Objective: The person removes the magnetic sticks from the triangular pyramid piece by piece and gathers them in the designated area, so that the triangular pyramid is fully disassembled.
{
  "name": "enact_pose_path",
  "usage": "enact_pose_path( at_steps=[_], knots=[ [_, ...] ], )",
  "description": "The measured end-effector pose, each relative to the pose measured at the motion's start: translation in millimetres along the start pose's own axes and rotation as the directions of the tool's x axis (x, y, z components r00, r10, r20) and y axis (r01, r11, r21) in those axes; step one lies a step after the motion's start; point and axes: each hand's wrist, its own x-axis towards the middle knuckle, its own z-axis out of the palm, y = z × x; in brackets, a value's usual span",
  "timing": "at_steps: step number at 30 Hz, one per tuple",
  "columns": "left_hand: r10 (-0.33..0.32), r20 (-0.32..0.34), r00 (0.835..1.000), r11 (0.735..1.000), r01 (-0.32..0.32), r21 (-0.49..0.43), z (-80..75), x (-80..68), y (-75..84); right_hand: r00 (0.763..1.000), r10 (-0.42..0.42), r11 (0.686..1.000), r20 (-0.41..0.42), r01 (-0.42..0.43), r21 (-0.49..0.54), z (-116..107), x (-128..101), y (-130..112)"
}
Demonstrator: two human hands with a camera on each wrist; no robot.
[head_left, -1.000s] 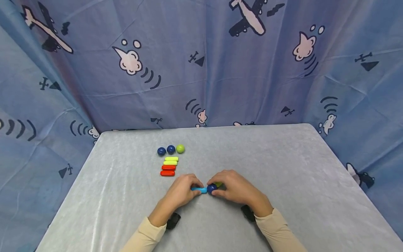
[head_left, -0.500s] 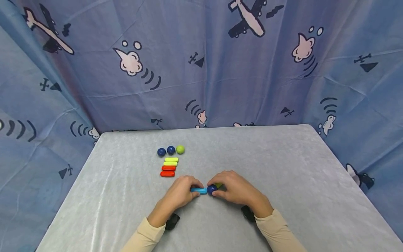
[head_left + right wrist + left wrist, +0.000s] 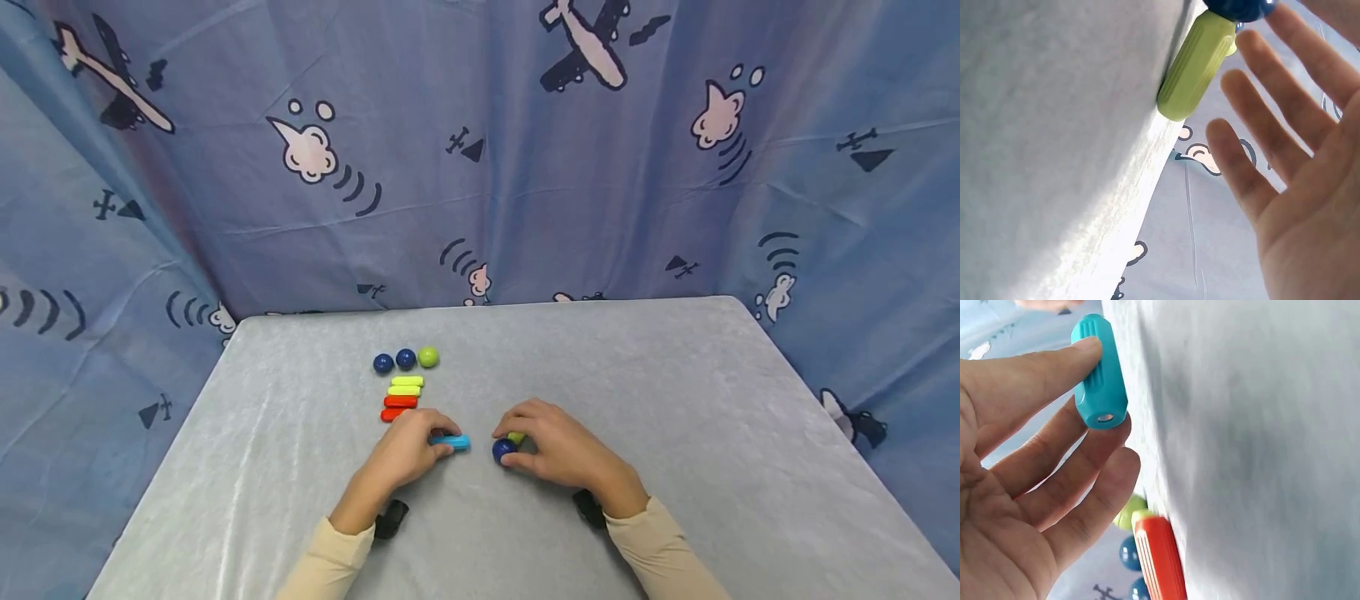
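My left hand [image 3: 405, 447] pinches a light blue ribbed toy rod [image 3: 1100, 378] between thumb and fingers; a small round pale spot shows in its near end. To the right, thumb and forefinger of my right hand [image 3: 555, 446] hold a dark blue ball [image 3: 503, 451]. A yellow-green ribbed rod [image 3: 1197, 69] meets that ball in the right wrist view, lying along the cloth, while the other fingers of this hand stay spread beside it. A gap of cloth separates the light blue rod from the ball in the head view.
Past my left hand, two red rods [image 3: 401, 402] and two yellow rods [image 3: 406, 386] lie in a stack of rows. Behind them sit two dark blue balls [image 3: 394, 361] and a green ball [image 3: 428, 357]. A grey cloth covers the table [image 3: 637, 367]; a patterned blue curtain [image 3: 420, 167] hangs behind.
My left hand has drawn the light blue rod leftward and slightly back, away from the dark blue ball it was against. The right hand has stayed in place with the ball.
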Motion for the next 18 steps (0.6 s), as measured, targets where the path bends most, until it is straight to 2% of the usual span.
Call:
enact_pose_path(
  at_steps=[4,6,11,14,18],
  knots=[
    [-0.044,-0.026,0.999,0.999,0.044,0.008,-10.0,-9.8,-12.3,0.997,0.064,0.998,-0.049,-0.065,-0.016,4,1,-5],
    [-0.078,-0.034,0.996,0.997,0.079,0.015,-15.3,-13.6,-18.8,0.988,0.136,0.99,-0.074,-0.133,0.04,6,0,-8],
    [-0.164,-0.06,0.985,0.986,0.166,0.032,-28.3,-20.8,-33.6,0.932,0.344,0.927,-0.115,-0.318,0.198,10,-2,-20],
    [-0.188,-0.08,0.979,0.981,0.19,0.021,-34.2,-23.0,-41.0,0.908,0.398,0.912,-0.134,-0.375,0.166,15,-2,-26],
    [-0.201,-0.083,0.976,0.98,0.201,-0.001,-37.7,-24.7,-48.3,0.901,0.4,0.916,-0.169,-0.389,0.097,19,-4,-29]
  ],
)
